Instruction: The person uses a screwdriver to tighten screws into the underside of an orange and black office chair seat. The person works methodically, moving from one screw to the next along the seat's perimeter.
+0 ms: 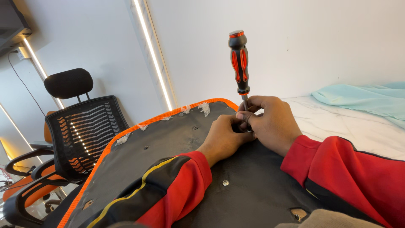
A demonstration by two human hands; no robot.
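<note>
Both hands pinch the lower shaft of an upright red-and-black screwdriver [239, 63]: the right hand [270, 122] in a closed grip around it, the left hand [225, 135] clamped at its tip, over the dark underside of a chair seat panel [177, 143] with orange edging, on a white marble surface [337, 126]. With the handle unheld, the tip could likely slip off the screw and jab a finger

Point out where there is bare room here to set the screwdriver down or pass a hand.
Bare white marble tabletop lies right of the right hand, bordered by the pale blue cloth and the red sleeve. The grey fabric seat panel with orange trim is open left of the left hand. It is crowded where both hands close round the red-and-black screwdriver.
</note>
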